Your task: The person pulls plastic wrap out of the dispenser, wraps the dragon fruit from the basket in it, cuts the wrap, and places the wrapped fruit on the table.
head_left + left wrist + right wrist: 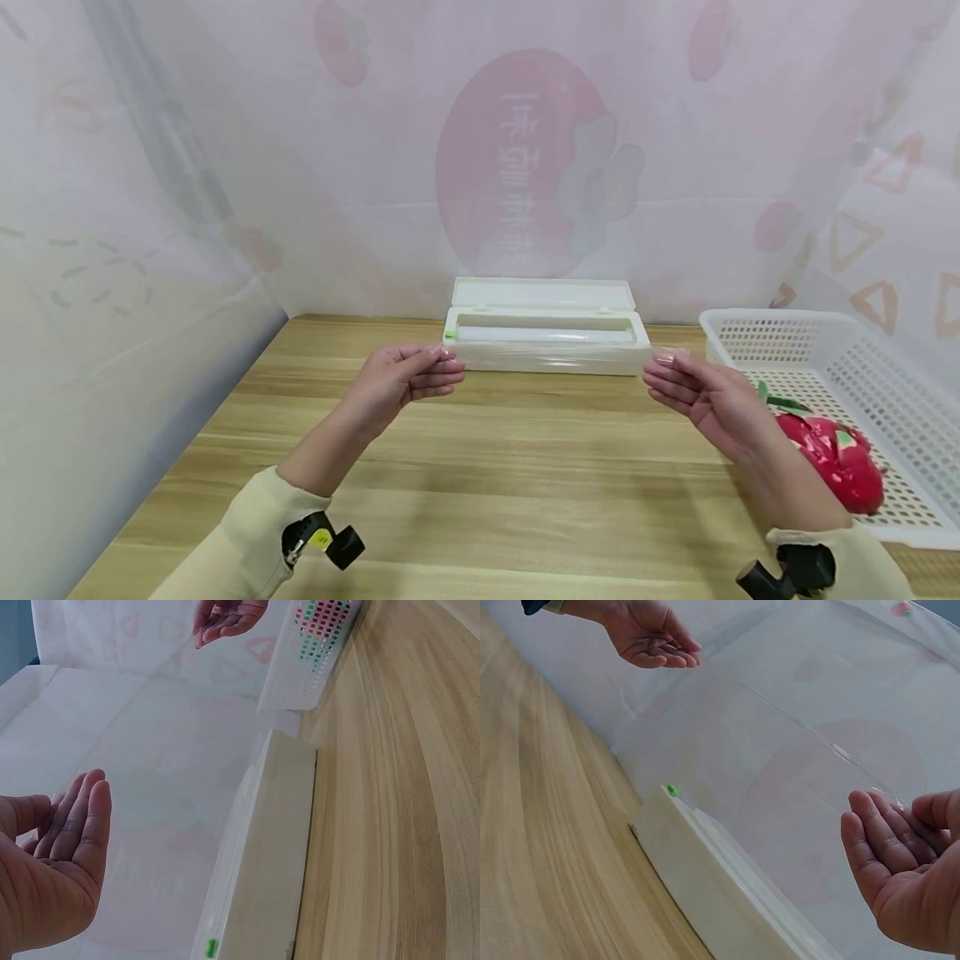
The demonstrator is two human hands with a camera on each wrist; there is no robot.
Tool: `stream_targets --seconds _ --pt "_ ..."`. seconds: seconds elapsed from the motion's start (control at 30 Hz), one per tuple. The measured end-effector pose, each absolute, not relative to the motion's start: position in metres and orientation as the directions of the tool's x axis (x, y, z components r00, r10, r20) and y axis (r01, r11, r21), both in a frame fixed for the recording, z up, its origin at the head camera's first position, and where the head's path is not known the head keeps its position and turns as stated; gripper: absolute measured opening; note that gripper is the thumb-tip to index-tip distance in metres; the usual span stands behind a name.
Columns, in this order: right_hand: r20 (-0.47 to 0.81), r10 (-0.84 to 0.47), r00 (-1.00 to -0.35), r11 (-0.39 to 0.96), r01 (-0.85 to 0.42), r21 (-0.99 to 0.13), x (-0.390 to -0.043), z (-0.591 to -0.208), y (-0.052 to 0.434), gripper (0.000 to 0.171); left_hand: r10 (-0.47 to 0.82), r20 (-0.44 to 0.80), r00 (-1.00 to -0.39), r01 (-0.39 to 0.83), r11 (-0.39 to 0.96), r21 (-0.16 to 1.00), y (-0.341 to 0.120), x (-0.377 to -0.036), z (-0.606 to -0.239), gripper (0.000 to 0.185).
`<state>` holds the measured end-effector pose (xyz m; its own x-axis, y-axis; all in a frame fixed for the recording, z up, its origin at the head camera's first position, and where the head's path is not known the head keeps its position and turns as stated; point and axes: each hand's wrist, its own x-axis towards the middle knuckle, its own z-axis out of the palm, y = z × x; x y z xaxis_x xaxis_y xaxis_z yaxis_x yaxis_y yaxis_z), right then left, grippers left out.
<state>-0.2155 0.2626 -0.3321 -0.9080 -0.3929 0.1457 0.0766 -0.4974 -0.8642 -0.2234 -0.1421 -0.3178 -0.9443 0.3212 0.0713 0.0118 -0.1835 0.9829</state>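
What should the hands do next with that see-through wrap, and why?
Probably draw the wrap a bit further toward the body, then down against the box's front edge to tear it. The left hand and right hand each pinch a corner, the sheet is stretched between them, and it seems attached to the roll in the open box.

I hold both forearms raised and apart, my left hand (405, 379) and right hand (701, 392) turned palms inward, fingers (438, 371) extended toward each other, thumbs pinched against fingertips.
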Motion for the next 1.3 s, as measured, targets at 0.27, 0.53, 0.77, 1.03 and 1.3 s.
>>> stream_targets --seconds 0.27,0.53,0.77,1.03,1.3 --pt "0.217 -0.38 -0.899 -0.516 0.012 -0.857 -0.207 -0.329 0.26 0.036 0.308 0.087 -0.947 0.032 -0.179 0.983 -0.143 -0.216 -0.313 0.033" --pt "0.265 -0.348 -0.899 -0.53 -0.044 -0.847 -0.197 -0.324 0.257 0.035 0.308 0.106 -0.945 0.061 -0.152 0.986 -0.144 -0.209 -0.309 0.037" --pt "0.312 -0.344 -0.886 -0.538 -0.087 -0.839 -0.19 -0.32 0.257 0.037 0.321 0.151 -0.935 0.11 -0.143 0.984 -0.147 -0.202 -0.305 0.033" --pt "0.341 -0.315 -0.886 -0.512 -0.143 -0.847 -0.18 -0.315 0.256 0.036 0.32 0.173 -0.932 0.145 -0.108 0.983 -0.148 -0.195 -0.298 0.031" --pt "0.367 -0.301 -0.88 -0.471 -0.197 -0.86 -0.171 -0.312 0.256 0.036 0.341 0.2 -0.919 0.172 -0.112 0.979 -0.151 -0.189 -0.292 0.027"
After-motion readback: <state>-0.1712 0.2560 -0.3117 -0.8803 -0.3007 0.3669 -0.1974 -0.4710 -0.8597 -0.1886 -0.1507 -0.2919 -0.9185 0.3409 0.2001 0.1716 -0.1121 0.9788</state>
